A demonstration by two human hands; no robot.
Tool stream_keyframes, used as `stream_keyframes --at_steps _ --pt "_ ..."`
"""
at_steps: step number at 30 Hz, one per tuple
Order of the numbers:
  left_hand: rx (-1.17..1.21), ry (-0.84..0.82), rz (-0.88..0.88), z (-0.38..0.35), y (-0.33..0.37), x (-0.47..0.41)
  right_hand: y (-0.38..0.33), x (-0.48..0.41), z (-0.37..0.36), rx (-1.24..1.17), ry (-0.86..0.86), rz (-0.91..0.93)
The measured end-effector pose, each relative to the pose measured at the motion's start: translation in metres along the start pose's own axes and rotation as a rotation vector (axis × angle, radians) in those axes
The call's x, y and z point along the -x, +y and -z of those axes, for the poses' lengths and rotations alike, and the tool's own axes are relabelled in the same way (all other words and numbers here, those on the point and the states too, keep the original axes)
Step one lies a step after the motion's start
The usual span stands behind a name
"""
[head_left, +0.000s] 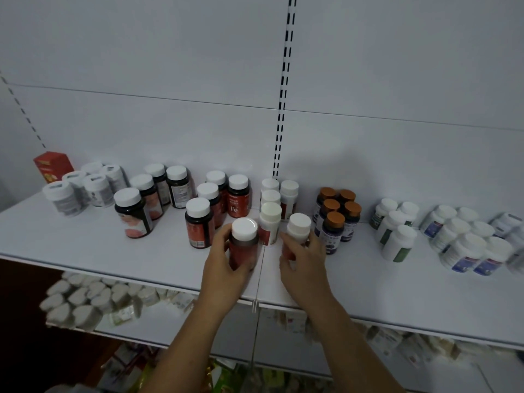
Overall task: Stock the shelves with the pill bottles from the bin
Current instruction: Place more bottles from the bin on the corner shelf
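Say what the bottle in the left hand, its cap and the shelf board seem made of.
Bottle in the left hand: dark glossy plastic or glass; a red label wraps it. Cap: white plastic, smooth, with a light glint. Shelf board: likely painted metal, matte white, thin front edge.

white shelf (85, 239), grouped pill bottles (338, 214)

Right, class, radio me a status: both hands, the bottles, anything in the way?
Left hand grips red bottle. Right hand grips white bottle. Both at shelf front. Orange-capped bottles crowd right hand.
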State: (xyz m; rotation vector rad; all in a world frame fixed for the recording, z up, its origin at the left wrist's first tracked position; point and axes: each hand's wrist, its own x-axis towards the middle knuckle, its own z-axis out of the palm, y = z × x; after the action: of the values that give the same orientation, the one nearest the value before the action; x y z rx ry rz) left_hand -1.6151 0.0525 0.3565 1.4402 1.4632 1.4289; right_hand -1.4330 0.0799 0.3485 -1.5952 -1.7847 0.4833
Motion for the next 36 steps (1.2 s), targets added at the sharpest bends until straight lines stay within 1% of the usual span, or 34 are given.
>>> stream_keyframes --at_steps 4,8,13,17,23,27,31,33,36 --pt "0.011 0.037 -0.022 -0.01 0.001 -0.012 0.006 -0.018 -0.009 -0.124 -0.019 -0.032" --pt "0.003 0.096 -0.056 -0.015 -0.003 -0.023 0.005 -0.01 -0.013 -0.287 0.027 -0.049" --pt "0.021 0.124 -0.043 -0.018 -0.002 -0.03 0.003 -0.011 -0.011 -0.317 0.056 -0.069" --pt "0.02 0.137 -0.041 -0.021 -0.002 -0.035 -0.003 -0.033 -0.014 -0.388 0.074 -0.089" --pt "0.01 0.144 -0.088 -0.025 -0.011 -0.047 -0.009 -0.049 -0.012 -0.524 0.1 -0.125" --pt "0.0 0.146 -0.049 -0.028 -0.014 -0.042 -0.004 -0.048 -0.016 -0.552 0.089 -0.176" --pt "0.018 0.164 0.018 -0.024 -0.014 -0.024 0.001 -0.048 -0.021 -0.545 0.099 -0.147" --pt "-0.001 0.139 0.043 -0.023 -0.017 -0.025 0.0 -0.05 -0.02 -0.558 0.109 -0.118" --pt "-0.018 0.047 0.09 -0.021 -0.024 -0.039 -0.002 -0.052 -0.018 -0.567 0.126 -0.116"
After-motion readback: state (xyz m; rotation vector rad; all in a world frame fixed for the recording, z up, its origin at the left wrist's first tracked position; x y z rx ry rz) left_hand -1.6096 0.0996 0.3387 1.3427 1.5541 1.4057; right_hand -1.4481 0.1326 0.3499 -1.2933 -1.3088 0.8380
